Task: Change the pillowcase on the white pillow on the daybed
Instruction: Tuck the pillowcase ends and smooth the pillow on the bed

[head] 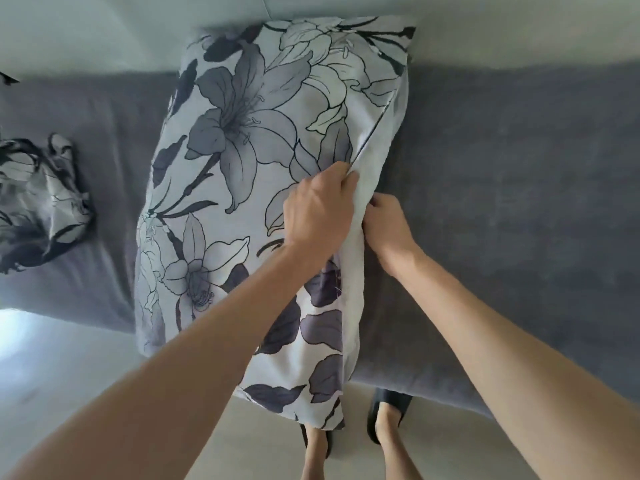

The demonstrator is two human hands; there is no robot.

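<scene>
A pillow in a grey-and-white lily-print pillowcase lies across the grey daybed, its near end hanging over the front edge. Along its right side the case's opening runs as a dark seam, with a white strip showing beside it. My left hand pinches the printed edge of the opening, fingers curled over the fabric. My right hand grips the white edge just to the right; its fingertips are hidden in the fold. A second crumpled lily-print case lies on the daybed at the far left.
A pale wall rises behind the daybed. Light flooring lies in front, and my feet in dark slippers stand just below the pillow's overhanging end.
</scene>
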